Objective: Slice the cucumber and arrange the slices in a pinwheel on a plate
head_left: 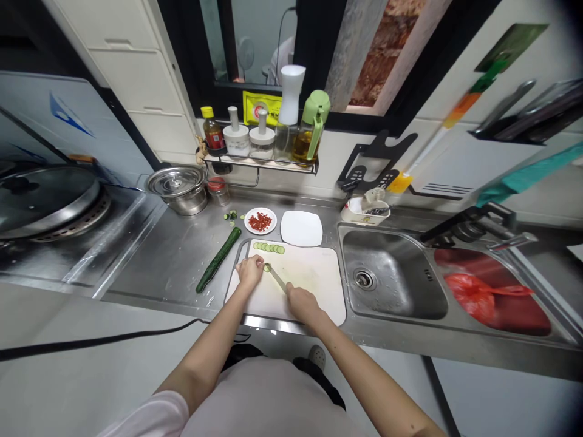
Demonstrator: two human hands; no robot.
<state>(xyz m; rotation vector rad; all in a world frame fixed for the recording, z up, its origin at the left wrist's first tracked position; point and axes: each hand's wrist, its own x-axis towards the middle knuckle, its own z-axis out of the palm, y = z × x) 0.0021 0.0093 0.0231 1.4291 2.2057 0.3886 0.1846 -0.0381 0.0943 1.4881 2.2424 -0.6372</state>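
My left hand (249, 271) rests curled on the white cutting board (314, 285), pinching a small piece of cucumber (267, 267) at its fingertips. My right hand (301, 302) is closed round the handle of a knife (277, 278), whose blade meets that piece. A row of cucumber slices (268, 247) lies along the board's far edge. A whole cucumber (218, 259) lies on the steel counter just left of the board.
Behind the board stand a small dish of red chilli pieces (260, 221) and a white square plate (301, 228). A steel sink (387, 276) is to the right, a red bag (478, 294) in its second basin. A lidded pot (178, 188) and the stove (45, 206) are on the left.
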